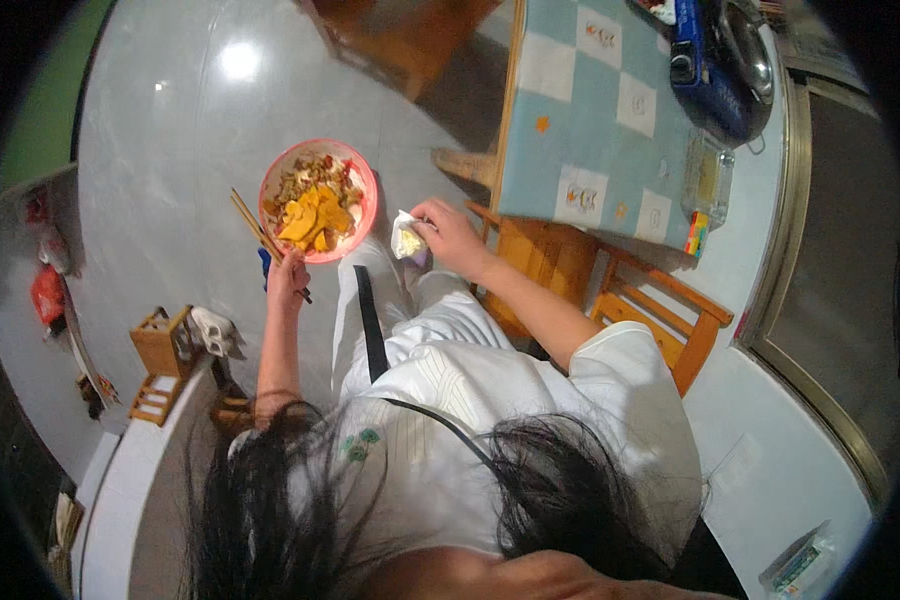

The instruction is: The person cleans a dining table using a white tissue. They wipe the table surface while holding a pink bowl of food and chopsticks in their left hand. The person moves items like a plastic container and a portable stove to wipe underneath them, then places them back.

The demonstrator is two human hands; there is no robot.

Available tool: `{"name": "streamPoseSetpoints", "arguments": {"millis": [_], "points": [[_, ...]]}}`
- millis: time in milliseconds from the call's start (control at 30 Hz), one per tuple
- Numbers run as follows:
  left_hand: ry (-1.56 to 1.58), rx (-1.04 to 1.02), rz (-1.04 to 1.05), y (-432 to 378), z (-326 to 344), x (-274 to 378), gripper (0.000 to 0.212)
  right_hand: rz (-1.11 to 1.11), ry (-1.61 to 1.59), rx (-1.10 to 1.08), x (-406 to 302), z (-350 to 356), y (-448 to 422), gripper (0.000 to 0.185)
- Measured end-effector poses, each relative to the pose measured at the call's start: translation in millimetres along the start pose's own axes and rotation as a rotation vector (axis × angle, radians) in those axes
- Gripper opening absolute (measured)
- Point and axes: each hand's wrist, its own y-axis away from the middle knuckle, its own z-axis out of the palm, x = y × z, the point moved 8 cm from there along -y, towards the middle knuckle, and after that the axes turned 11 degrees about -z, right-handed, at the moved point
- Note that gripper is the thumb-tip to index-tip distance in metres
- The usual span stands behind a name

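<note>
My left hand [289,276] grips the near-left rim of a pink-red bowl [372,199], with a pair of wooden chopsticks [253,223] held against it. Orange-yellow slices of food [316,217] lie in the near half of the bowl. Brownish chopped food [311,176] fills its far half. Right of the bowl, my right hand [454,238] pinches a small white wrapper or tissue [403,234] with something pale yellow in it. Both hands are in front of my knees, above the grey floor.
On the right stands a table with a checked cloth [547,165], bearing a blue portable stove [709,90] and a clear container [706,180]. Wooden chairs [645,307] are tucked by it. A wooden holder [163,341] tops the low wall [131,457] at left.
</note>
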Motion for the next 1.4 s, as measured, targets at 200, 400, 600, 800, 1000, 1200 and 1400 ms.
{"name": "streamPoseSetpoints", "arguments": {"millis": [200, 400, 600, 800, 1000, 1200, 1400], "points": [[0.057, 0.013, 0.067, -2, 4, 4, 0.011, 0.305, 0.075, 0.026, 151, 35, 47, 0.015], [0.086, 0.061, 0.021, -41, -21, -21, 0.012, 0.529, 0.327, 0.084, 260, 7, 52, 0.017], [0.111, 0.038, 0.012, -85, -31, -43, 0.015, 0.702, 0.507, 0.176, 357, -13, 54, 0.018], [-0.024, 0.189, 0.017, -67, -37, -31, 0.017, 1.095, 0.614, 0.193, 445, -37, 142, 0.036], [-0.168, 0.210, -0.003, -90, -51, -22, 0.009, 1.238, 0.825, 0.159, 479, -87, 242, 0.023], [-0.217, 0.232, -0.040, -107, -51, -22, 0.015, 1.269, 0.899, 0.135, 488, -123, 287, 0.023], [-0.201, 0.165, -0.075, -126, -62, -25, 0.014, 1.302, 0.926, 0.128, 498, -138, 304, 0.023]]}}
